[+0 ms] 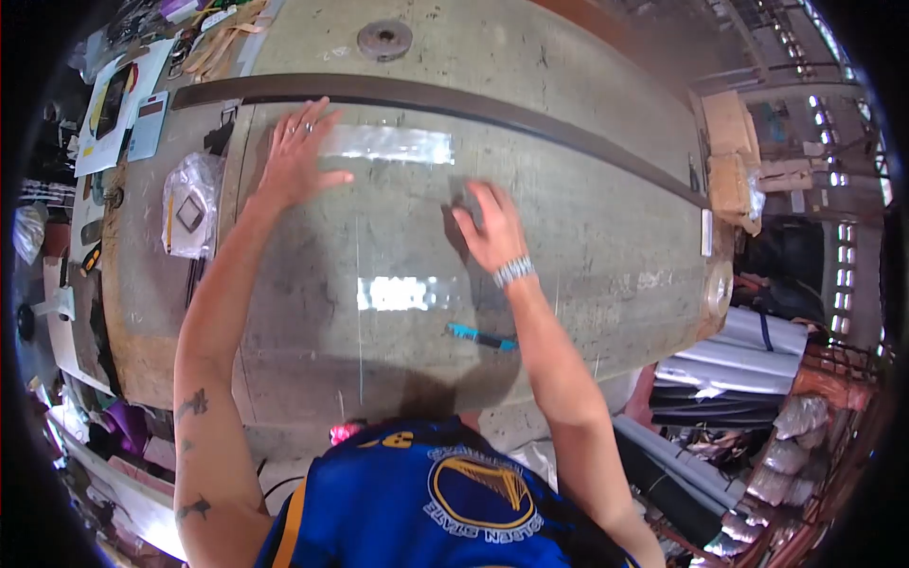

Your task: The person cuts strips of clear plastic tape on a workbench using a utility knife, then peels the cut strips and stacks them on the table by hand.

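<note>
You wear a blue jersey [379, 516] with a yellow-orange side stripe and a round emblem [483, 490] in dark blue and gold, ringed by white lettering. Your linked bracelet [513, 271] is silver. The tabletop [587, 237] before you is grey-green, mottled with dark scuffs and thin pale lines; your clear strip [398, 145] gleams white. You have a dark brown bar [379, 89], a teal-and-black cutter [480, 336] and a pale blue calculator [148, 126].
</note>
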Demonstrator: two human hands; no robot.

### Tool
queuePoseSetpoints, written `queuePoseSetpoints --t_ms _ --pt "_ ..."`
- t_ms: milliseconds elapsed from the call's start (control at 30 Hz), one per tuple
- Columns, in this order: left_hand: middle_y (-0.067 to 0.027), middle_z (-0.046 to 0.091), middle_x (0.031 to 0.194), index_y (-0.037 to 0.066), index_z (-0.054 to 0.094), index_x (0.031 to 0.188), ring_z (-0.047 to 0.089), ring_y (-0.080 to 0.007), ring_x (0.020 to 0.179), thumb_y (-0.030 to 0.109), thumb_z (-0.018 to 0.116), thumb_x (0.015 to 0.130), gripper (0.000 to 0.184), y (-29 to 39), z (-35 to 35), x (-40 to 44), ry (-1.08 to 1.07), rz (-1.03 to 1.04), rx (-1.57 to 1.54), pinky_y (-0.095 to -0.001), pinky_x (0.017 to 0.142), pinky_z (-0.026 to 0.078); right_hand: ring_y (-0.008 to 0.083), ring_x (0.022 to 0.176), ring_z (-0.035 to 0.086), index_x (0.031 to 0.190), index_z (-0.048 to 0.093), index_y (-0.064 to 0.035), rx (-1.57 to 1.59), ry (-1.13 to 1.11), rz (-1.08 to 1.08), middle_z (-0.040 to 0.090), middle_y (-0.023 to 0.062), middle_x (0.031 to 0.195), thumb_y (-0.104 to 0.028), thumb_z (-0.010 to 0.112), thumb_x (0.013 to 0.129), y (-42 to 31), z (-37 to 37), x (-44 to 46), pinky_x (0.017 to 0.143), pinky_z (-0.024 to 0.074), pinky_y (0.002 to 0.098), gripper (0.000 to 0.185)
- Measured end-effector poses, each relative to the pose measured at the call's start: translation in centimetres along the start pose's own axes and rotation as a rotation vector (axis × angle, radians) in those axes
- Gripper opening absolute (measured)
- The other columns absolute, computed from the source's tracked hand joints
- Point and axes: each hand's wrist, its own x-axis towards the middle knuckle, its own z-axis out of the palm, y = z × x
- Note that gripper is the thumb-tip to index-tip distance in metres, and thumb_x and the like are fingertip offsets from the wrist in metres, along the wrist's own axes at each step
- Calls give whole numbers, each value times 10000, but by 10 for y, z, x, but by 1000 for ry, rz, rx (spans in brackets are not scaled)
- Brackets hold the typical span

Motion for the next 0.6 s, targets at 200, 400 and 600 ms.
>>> queuePoseSetpoints --t_ms 200,400,600 --pt "-104 550 1498 121 599 1431 462 -350 1402 504 855 774 802 -32 -5 19 -107 -39 -81 -538 1215 312 360 1445 449 1493 476 -120 -74 -165 -9 466 155 1571 -244 852 814 -18 32 86 1159 419 512 786" --pt "-79 600 1415 104 637 1354 511 -321 1350 406 881 755 714 -28 -8 18 4 -24 -148 -517 1150 379 352 1438 451 1556 449 -142 -215 -378 -141 476 146 1564 -361 901 757 -17 60 142 1205 344 513 944" --pt "-74 618 1390 108 615 1396 521 -303 1320 292 915 703 778 -35 -8 15 22 3 -204 -462 1115 411 333 1312 513 1453 572 -107 -170 -437 -145 582 122 1375 -347 909 747 -5 58 144 1144 370 488 818"
